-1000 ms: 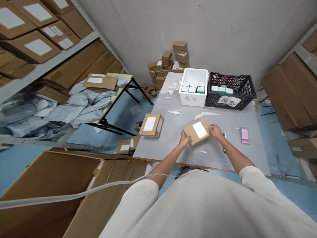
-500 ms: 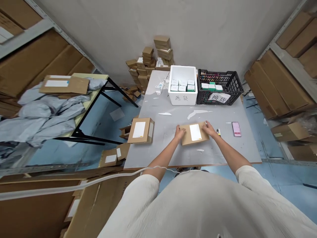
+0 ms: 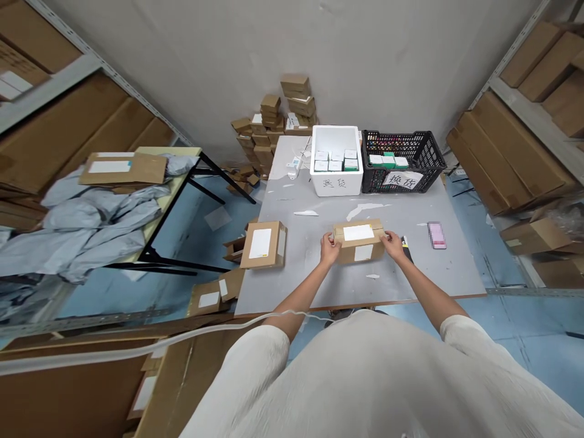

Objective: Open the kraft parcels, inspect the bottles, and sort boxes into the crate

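Observation:
Between my two hands, near the front of the grey table [image 3: 301, 286], is a brown cardboard box [image 3: 344, 252] with white labels on its top and front faces. My left hand [image 3: 329, 249] grips its left end, and my right hand [image 3: 393, 244] grips the right end. Just beyond my right hand lies a black and yellow tool [image 3: 406, 248], partly covered by the wrist; I cannot make out its kind. A second labelled cardboard box [image 3: 274, 246] sits at the table's left edge. To the right lies a pink, blurred flat item [image 3: 437, 235].
At the table's back stand a white foam box [image 3: 337, 184] and a black plastic crate [image 3: 429, 158], both holding small white-and-green boxes. Stacked cartons [image 3: 269, 134] rise behind. A side table [image 3: 159, 222] bears grey bags. A white cable [image 3: 205, 328] crosses in front of me.
The box between my hands has tipped, so its labelled front face now shows along with the top. Both hands have shifted to its ends. The view has moved slightly.

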{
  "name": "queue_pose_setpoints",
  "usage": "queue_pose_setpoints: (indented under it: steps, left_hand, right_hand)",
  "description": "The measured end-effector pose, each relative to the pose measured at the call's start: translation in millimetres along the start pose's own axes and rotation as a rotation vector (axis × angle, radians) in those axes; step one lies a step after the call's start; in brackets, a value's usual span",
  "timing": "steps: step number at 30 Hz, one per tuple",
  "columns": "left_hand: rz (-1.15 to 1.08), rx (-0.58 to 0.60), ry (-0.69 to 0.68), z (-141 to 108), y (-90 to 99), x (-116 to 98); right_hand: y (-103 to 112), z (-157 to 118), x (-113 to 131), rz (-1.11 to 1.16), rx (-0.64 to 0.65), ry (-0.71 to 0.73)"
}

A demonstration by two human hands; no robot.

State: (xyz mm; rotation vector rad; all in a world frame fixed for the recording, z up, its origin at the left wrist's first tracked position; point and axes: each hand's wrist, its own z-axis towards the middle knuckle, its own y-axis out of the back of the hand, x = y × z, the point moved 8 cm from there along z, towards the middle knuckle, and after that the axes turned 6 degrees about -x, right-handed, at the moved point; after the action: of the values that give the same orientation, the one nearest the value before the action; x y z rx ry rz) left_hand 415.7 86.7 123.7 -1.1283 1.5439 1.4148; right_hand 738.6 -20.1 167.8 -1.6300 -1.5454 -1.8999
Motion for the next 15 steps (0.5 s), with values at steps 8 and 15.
queue_pose_setpoints:
  steps: [8, 15]
  left_hand:
    - [-0.027, 0.052, -0.004, -31.3, 6.8, 20.1]
    - [0.232, 0.081, -0.300, -49.9, 14.9, -18.9]
  right_hand:
    - [-10.2, -28.9, -45.2, 0.098, 0.081, -0.012]
    - [-3.3, -27.5, -44.5, 0.123, 0.125, -0.023]
